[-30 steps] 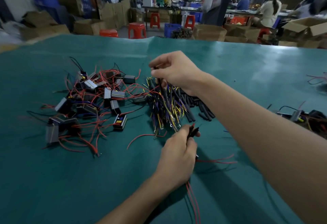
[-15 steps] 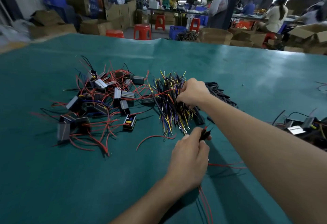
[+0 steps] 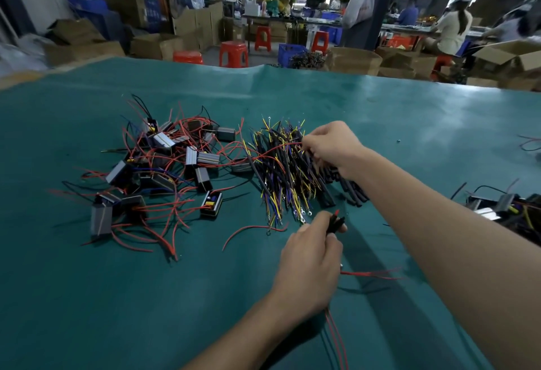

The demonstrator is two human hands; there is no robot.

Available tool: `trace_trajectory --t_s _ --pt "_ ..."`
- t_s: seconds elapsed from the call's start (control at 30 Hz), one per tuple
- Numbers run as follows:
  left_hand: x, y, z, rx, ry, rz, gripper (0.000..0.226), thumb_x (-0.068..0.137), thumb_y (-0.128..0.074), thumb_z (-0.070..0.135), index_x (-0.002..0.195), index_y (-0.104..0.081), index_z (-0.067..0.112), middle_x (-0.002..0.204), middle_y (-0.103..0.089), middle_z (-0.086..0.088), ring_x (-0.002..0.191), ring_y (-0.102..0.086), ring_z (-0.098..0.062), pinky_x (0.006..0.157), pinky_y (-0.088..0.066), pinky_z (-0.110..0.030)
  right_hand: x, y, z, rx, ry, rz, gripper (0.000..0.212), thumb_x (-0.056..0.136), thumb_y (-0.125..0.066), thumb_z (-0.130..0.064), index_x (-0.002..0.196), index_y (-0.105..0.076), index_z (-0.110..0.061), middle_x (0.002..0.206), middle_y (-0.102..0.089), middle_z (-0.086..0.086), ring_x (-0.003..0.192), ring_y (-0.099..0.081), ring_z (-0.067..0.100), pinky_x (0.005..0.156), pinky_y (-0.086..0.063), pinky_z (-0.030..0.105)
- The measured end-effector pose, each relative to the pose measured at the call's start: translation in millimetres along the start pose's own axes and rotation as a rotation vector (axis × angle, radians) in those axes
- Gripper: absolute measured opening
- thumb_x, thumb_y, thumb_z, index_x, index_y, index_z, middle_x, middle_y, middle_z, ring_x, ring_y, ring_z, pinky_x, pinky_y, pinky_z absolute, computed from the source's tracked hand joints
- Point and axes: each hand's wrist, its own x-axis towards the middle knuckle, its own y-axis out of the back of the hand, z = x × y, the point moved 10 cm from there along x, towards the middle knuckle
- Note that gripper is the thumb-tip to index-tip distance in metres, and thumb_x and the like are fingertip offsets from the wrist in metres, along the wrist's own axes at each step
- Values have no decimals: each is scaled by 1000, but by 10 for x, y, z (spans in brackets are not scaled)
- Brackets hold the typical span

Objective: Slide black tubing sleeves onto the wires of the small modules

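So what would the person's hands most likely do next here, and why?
Probably the right hand lifts one black sleeve from the sleeve pile and brings it to the left hand. The left hand already pinches red wires with their ends held up and dark sleeving on them, while the right hand's fingers are down in the pile, apparently picking; whether it has a sleeve yet is unclear.

free: green mat [image 3: 117, 296] near-left | blocked: module pile [image 3: 164, 170], wire bundle [image 3: 281, 170]
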Motion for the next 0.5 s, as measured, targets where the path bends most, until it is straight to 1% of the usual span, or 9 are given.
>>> trace_trajectory --t_s 0.03,0.1,0.13,0.17,0.2,0.23,0.3,0.43,0.5 --pt "-4 4 6 -4 -6 0 29 91 -31 26 104 -56 20 70 -46 2 85 -56 -41 76 -53 -53 -41 83 -10 68 13 -2 22 84 -65 -11 87 -70 11 66 -57 10 55 -47 21 52 -43 29" --pt "-2 15 0 -5 -10 5 29 91 -32 27 105 -57 20 72 -49 -9 85 -56 -41 76 -53 -52 -181 212 2 241 19 -44 15 86 -61 -6 85 -69 7 75 -58 15 50 -44 18 47 -37 26" --pt "-1 19 -7 -6 -9 7 30 91 -32 28 105 -57 21 75 -53 -11 85 -56 -41 77 -53 -52 -282 261 30 329 15 -74 12 88 -58 -3 83 -67 3 79 -61 15 46 -45 14 45 -36 24" --pt "0 20 -10 -8 -10 7 30 91 -32 28 106 -57 22 76 -53 -12 86 -57 -40 78 -54 -51 -394 307 75 405 8 -99 13 90 -55 0 82 -66 0 80 -65 13 44 -47 11 45 -37 21" --pt "1 18 -9 -6 -14 5 31 91 -32 29 107 -57 22 74 -50 -11 86 -58 -38 79 -54 -50 -511 355 134 464 3 -118 18 90 -52 3 86 -68 -2 81 -68 10 45 -50 9 47 -39 20" --pt "1 15 -5 0 -16 3 31 90 -32 29 107 -57 23 70 -47 -4 86 -59 -37 79 -53 -50 -635 406 206 512 -3 -131 24 89 -48 6 95 -70 -3 82 -69 8 48 -53 10 50 -41 21" --pt "3 18 4 6 -20 4 31 90 -33 29 107 -58 23 68 -49 7 83 -62 -32 79 -53 -50 -872 494 347 583 -6 -150 38 85 -43 10 108 -70 -4 79 -65 6 50 -54 15 51 -41 23" --pt "2 24 -13 -11 -32 12 23 91 -36 27 102 -57 25 61 -51 12 69 -58 -22 73 -53 -51 -1259 499 623 718 -39 -183 59 73 -31 14 114 -69 -4 70 -55 7 46 -42 21 38 -36 22" --pt "-6 13 -7 -18 -42 7 21 93 -36 26 100 -56 25 60 -51 12 62 -54 -18 69 -52 -53 -1367 472 734 783 -63 -199 64 65 -31 11 114 -69 -4 69 -51 10 46 -37 22 36 -34 22"
